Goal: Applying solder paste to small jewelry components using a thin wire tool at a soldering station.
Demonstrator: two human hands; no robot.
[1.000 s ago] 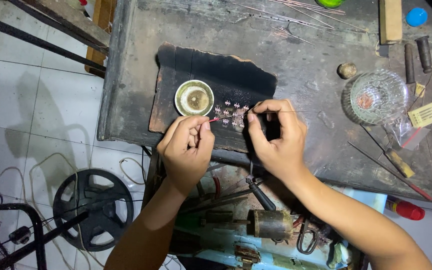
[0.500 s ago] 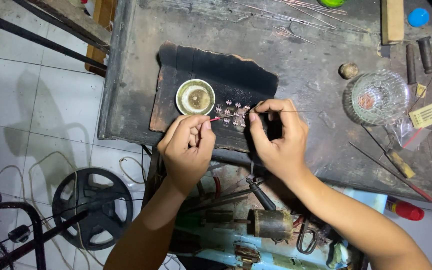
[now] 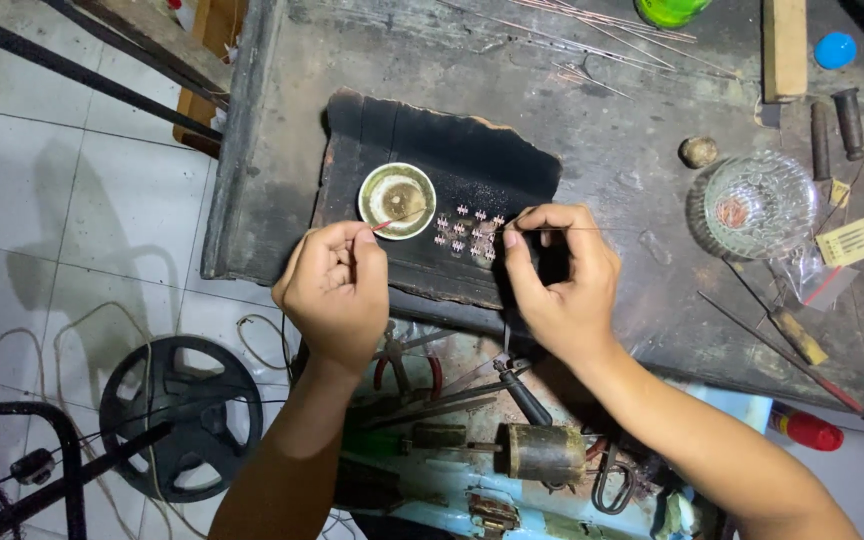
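Observation:
My left hand (image 3: 337, 288) pinches a thin red-handled brush (image 3: 384, 225) whose tip reaches into a small round dish (image 3: 397, 200) of yellowish paste. My right hand (image 3: 562, 275) pinches a thin metal wire (image 3: 572, 230) that runs off to the right. Between the hands, several tiny metal pieces (image 3: 467, 232) lie in rows on a charred black board (image 3: 442, 150) on the workbench.
On the grey bench (image 3: 612, 130) stand a glass bowl (image 3: 760, 205), wooden block (image 3: 784, 45), blue cap (image 3: 836, 50), thin rods (image 3: 612, 25) and hand tools (image 3: 782, 335). Below the bench edge lie pliers (image 3: 407, 365), a metal cylinder (image 3: 542, 452) and a black wheel (image 3: 180, 415) on the tiled floor.
My left hand has shifted the brush tip from the small pieces to the dish. The right hand has barely moved.

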